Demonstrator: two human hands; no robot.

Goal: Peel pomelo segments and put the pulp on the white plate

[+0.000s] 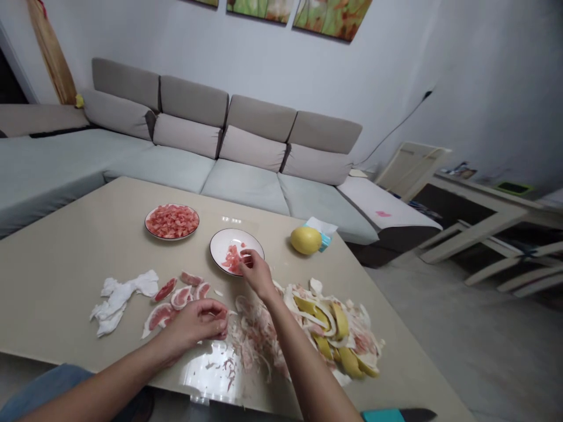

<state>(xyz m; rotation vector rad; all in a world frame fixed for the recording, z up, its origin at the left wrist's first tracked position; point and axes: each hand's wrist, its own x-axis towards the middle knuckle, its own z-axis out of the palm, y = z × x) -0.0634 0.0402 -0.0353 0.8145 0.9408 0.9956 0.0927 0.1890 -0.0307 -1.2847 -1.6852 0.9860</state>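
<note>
My right hand [256,272] reaches over the near right rim of a white plate [220,240] with a dark edge. Its fingers are pinched together at a small heap of pink pomelo pulp [231,258] on that plate. Low over the table, my left hand [200,325] is curled closed; whatever it may hold is hidden by the fingers. Beside it lie several pomelo segments [180,298], some with pale membrane on them. A pile of yellow rind, white pith and membrane scraps [328,322] spreads to the right, partly behind my right forearm.
A second plate heaped with pomelo pulp [172,223] stands at the back left. Crumpled white tissue [123,298] lies at left. A whole yellow pomelo [305,240] sits by a tissue pack [325,234]. A teal-handled knife [382,415] is at the front right edge; a sofa [246,184] stands behind.
</note>
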